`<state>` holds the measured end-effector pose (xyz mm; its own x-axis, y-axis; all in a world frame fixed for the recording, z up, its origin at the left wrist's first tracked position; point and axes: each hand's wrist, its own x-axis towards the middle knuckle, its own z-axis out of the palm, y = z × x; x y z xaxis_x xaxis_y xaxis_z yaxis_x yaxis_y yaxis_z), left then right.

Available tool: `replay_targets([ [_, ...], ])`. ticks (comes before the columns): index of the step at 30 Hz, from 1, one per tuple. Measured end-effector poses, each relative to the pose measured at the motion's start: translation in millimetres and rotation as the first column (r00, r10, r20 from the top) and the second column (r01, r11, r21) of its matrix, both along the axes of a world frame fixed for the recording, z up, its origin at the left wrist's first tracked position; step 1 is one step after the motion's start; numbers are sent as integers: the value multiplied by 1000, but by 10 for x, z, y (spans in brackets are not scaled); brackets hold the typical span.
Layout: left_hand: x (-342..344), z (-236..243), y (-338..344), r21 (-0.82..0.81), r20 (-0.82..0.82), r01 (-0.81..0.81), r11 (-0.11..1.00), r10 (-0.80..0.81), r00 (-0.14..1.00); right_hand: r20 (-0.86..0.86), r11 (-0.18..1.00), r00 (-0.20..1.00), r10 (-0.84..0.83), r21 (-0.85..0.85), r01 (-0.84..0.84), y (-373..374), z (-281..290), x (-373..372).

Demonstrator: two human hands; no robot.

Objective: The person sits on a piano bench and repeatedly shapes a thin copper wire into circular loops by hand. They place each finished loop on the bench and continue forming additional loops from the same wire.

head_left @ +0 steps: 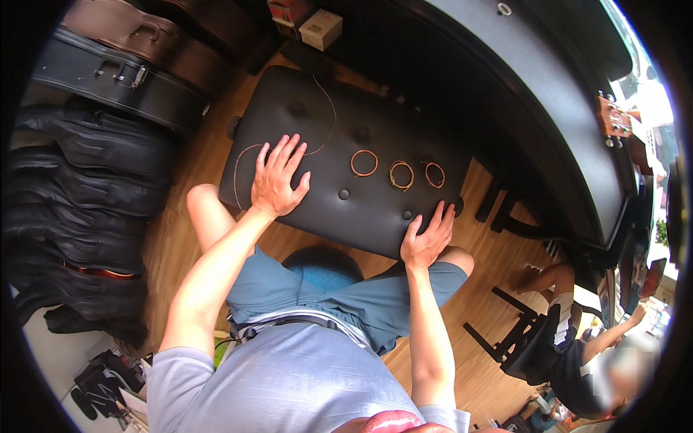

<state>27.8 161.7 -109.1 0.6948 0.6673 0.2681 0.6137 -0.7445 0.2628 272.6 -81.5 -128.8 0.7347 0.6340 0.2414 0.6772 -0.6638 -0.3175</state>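
My left hand lies spread on the black padded bench, palm down. A thin copper-coloured instrument string runs loose in a wide curve across the bench, and part of it passes under that hand. Three strings wound into small rings lie in a row to the right: an orange-brown coil, a yellowish coil and a reddish coil. Below the reddish coil, my right hand rests at the bench's near right corner, fingers stretched out, holding nothing.
Black instrument cases and soft bags are stacked at the left. A curved black piano-like body rises behind the bench. A small white box stands at the back. Another person sits at the lower right.
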Motion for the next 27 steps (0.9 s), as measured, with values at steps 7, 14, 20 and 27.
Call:
replay_targets([
  [7, 72, -31, 68, -62, -11, -8, 998, 7, 1000, -26, 1000, 1000, 12, -4, -12, 36, -82, 78],
  [14, 84, -90, 103, -103, -10, 3, 995, -4, 1000, -27, 999, 999, 28, -17, -28, 34, -139, 99],
  [20, 37, -87, 89, -90, 12, 9, 996, -8, 1000, -17, 999, 999, 36, 7, -36, 28, -135, 67],
  [27, -6, 11, 31, -24, 33, -8, 1000, 9, 999, 20, 1000, 1000, -3, -6, 3, 29, -56, 14],
])
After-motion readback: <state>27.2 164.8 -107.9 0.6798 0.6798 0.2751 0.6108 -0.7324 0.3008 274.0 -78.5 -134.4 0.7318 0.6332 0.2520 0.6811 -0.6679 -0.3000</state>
